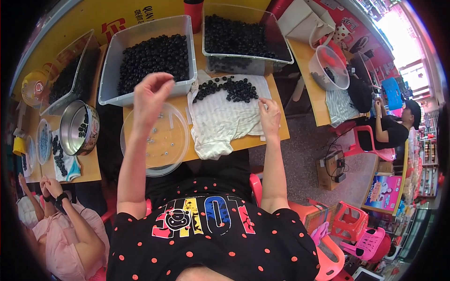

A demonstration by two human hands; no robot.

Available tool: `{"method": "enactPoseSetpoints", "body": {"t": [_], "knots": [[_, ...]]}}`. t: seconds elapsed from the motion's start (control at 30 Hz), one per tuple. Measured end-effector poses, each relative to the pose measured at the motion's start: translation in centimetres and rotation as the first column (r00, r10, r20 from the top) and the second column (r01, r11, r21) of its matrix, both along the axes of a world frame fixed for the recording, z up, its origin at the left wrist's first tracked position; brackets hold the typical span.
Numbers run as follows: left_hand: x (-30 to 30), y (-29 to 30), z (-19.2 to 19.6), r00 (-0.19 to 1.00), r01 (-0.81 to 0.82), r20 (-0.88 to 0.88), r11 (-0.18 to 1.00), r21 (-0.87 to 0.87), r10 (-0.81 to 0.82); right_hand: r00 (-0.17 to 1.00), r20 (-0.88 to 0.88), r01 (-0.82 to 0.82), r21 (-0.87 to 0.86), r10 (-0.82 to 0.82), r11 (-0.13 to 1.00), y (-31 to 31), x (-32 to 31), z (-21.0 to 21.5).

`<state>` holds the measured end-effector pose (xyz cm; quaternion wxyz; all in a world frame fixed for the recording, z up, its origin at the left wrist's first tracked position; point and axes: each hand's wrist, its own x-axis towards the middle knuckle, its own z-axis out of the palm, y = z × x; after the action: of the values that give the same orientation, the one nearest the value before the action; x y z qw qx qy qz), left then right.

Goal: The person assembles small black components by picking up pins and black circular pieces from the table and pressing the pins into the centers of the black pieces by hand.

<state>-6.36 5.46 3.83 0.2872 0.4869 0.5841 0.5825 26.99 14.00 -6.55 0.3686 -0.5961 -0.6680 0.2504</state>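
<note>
My left hand (152, 91) is raised at the near side of a clear tub (112, 72) full of small round black pieces (154, 56). Its fingers curl in to the thumb; whatever they may hold is too small to make out. Below that wrist lies a round clear plastic tray (180, 140) with several small light-coloured pieces (152, 133) in it. My right hand (270, 117) is at the right edge of a white cloth (220, 122), thumb and fingertips pinched together. Anything between them does not show. Loose black pieces (239, 90) lie spread along the cloth's far part.
A second clear tub (281, 54) of black pieces stands behind the cloth. At left are a metal bowl (70, 124) and a person in a pink top (70, 234). Another person (391, 131) sits far right. A cardboard box (329, 169) and plastic stools (349, 220) stand on the right floor.
</note>
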Motion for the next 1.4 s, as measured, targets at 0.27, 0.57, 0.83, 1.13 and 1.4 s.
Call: {"method": "enactPoseSetpoints", "body": {"t": [0.27, 0.57, 0.83, 1.13, 1.4], "knots": [[1.8, -0.4, 0.6, 0.841, -0.093, -0.502, 0.968, 0.234, 0.203, 0.975, 0.223, -0.059, 0.213, 0.010, 0.975, 1.8, 0.3, -2.3], [10.0, -4.2, -6.5, 0.636, 0.392, 0.757, 0.907, -0.150, -0.149, 0.942, -0.195, -0.246, 0.146, 0.272, 0.958, -7.6, -5.2, 4.5], [7.0, -7.2, -8.0, 0.520, 0.430, 0.853, 0.875, -0.223, -0.038, 0.847, -0.249, -0.479, 0.028, 0.470, 0.878, -8.0, -6.6, 3.4], [3.9, -7.8, -7.2, 0.390, 0.234, 0.921, 0.967, -0.100, 0.001, 0.858, 0.103, -0.513, 0.191, 0.503, 0.837, -4.0, -10.7, -0.6], [4.3, -6.9, -6.9, 0.317, 0.338, 0.948, 0.933, -0.120, 0.007, 0.840, 0.036, -0.539, 0.170, 0.541, 0.825, -3.8, -11.2, -0.7]]}}
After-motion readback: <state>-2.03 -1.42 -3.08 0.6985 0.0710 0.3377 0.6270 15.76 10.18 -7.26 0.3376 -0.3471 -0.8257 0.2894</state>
